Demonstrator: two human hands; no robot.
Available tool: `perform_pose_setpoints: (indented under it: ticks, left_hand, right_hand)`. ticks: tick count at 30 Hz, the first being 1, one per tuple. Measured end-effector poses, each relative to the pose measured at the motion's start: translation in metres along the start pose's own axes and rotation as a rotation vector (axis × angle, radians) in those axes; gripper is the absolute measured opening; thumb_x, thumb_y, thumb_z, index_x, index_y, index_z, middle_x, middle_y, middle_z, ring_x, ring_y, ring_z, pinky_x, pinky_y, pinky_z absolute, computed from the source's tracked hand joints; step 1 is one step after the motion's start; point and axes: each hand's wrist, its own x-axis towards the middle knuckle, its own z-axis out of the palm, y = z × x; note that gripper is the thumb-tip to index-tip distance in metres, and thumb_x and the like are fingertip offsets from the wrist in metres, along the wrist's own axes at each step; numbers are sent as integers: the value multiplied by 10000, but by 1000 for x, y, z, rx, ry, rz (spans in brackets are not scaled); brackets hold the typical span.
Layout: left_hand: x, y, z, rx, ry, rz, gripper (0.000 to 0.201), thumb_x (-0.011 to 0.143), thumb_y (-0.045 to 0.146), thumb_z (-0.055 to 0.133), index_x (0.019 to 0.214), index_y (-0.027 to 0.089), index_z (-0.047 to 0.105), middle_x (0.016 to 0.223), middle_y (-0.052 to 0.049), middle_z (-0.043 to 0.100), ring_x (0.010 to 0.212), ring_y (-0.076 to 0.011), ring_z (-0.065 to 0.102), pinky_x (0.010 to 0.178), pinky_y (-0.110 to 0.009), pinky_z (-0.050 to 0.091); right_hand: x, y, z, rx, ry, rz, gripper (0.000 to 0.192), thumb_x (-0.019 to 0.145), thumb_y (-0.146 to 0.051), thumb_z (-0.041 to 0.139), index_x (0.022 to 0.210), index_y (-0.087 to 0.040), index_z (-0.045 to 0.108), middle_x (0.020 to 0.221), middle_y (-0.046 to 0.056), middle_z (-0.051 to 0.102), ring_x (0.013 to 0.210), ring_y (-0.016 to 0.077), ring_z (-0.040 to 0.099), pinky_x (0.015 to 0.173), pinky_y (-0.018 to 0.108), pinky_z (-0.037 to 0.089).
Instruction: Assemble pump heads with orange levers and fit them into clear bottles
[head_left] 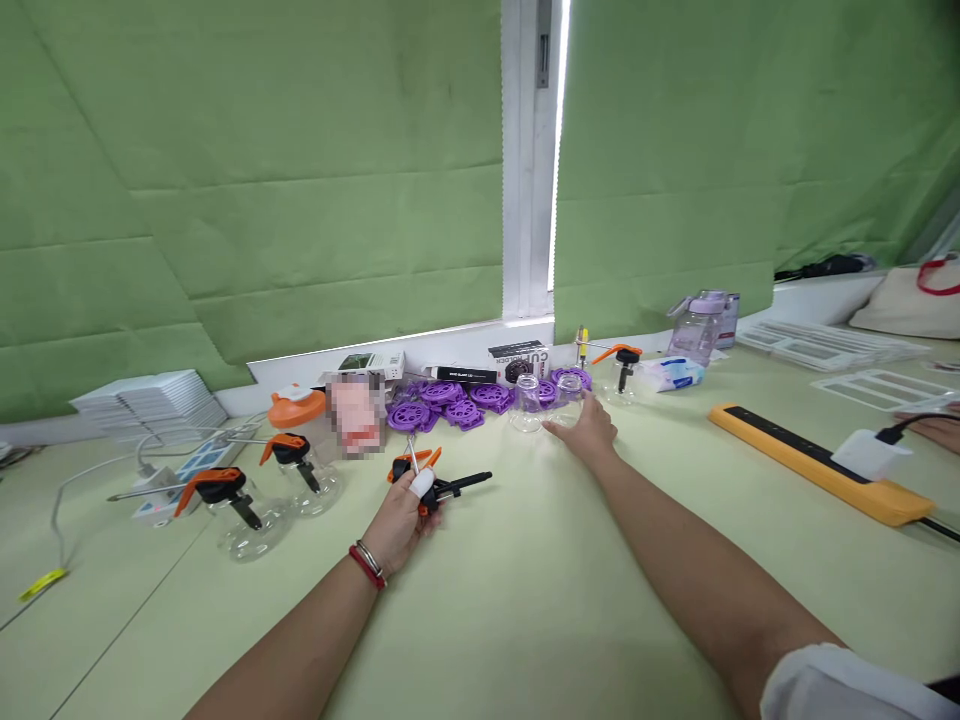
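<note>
My left hand (pixel 401 520) is closed around black-and-orange spray pump heads (pixel 431 488); a black tube juts out to the right, and I cannot tell exactly how many heads there are. A white cover sits on the thumb. My right hand (pixel 589 432) reaches forward with thumb and fingers around a clear glass bottle (pixel 568 400) standing on the table. Just left of it is another open glass bottle (pixel 527 405). At the left stand two bottles (pixel 251 520) (pixel 315 485) fitted with pump heads, and a third fitted bottle (pixel 622 378) is behind my right hand.
Purple plastic wheel-shaped parts (pixel 450 400) lie in a pile by the wall, near small boxes (pixel 519 362). A yellow power strip (pixel 817 465) with a white charger is at the right. An orange-lidded container (pixel 296 405), white stacked trays (pixel 150 408) and a lilac jug (pixel 697 330) stand farther back.
</note>
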Motion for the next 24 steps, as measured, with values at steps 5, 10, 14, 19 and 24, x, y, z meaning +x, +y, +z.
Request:
perform_pose_setpoints:
  ticks: [5,10,14,19,24]
  left_hand:
    - [1,0,-1,-9,21,-1,353,786,508,554,890,183,463,673,18,564,415,-65,497,358,-171,287]
    - [2,-1,-2,-21,8,6,357,783,495,564,930,183,476,671,19,566,422,-67,499,359,-170,280]
    - [1,-1,-1,-21,23,10,358,770,499,578,907,183,477,668,23,561,413,-65,496,352,-172,273]
    - [1,-1,-1,-18,42,1,357,764,511,578,864,186,469,662,22,560,406,-67,500,345,-173,275]
    - [1,-2,-3,-17,95,5,362,761,523,570,855,186,476,642,23,551,393,-66,486,334,-171,282]
  right_hand:
    - [5,6,6,-112,-138,69,925,625,-637,618,1374,-218,273,1356,133,444,1259,345,360,991,526,237]
    - [9,10,6,-100,-132,77,802,654,-590,610,1312,-204,363,1298,134,498,1214,323,432,991,513,247]
    - [7,4,0,-3,-57,149,776,630,-559,631,1268,-185,397,1280,162,493,1185,334,450,968,493,305]
    - [-4,-13,-9,142,224,138,759,617,-527,647,1230,-163,387,1240,185,476,1181,363,412,964,503,317]
    - [-25,-31,-11,185,374,-377,720,658,-467,651,1235,-144,364,1219,168,472,1180,329,397,1004,488,298]
